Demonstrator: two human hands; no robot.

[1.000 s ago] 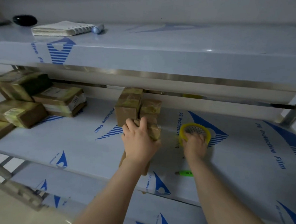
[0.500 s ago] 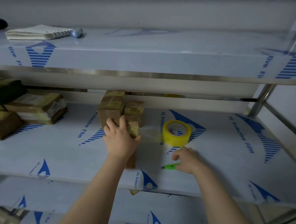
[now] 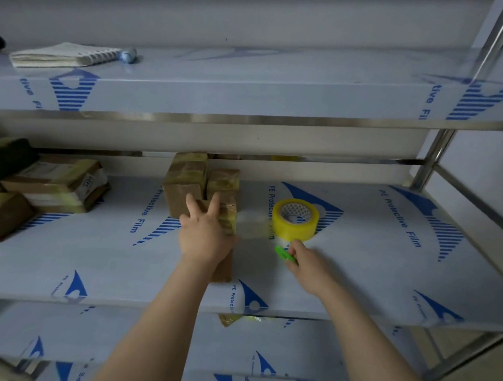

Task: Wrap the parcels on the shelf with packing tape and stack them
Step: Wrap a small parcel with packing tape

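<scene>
**Middle shelf: parcel held down, cutter in hand**

The parcel (image 3: 228,218) is pressed flat on the middle shelf (image 3: 371,269) under the left hand (image 3: 205,237), fingers straight and spread. A green cutter (image 3: 283,253) is pinched by the right hand (image 3: 309,264), just near of the yellow tape roll (image 3: 295,220). Two upright parcels (image 3: 186,181) are noted just beyond; a parcel stack (image 3: 55,186) is noted far left.

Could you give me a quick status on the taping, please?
Left hand pressing on parcel. Right hand pinching green cutter beside tape roll. Tape strip seems to run from parcel to roll. Nothing blocking.
</scene>
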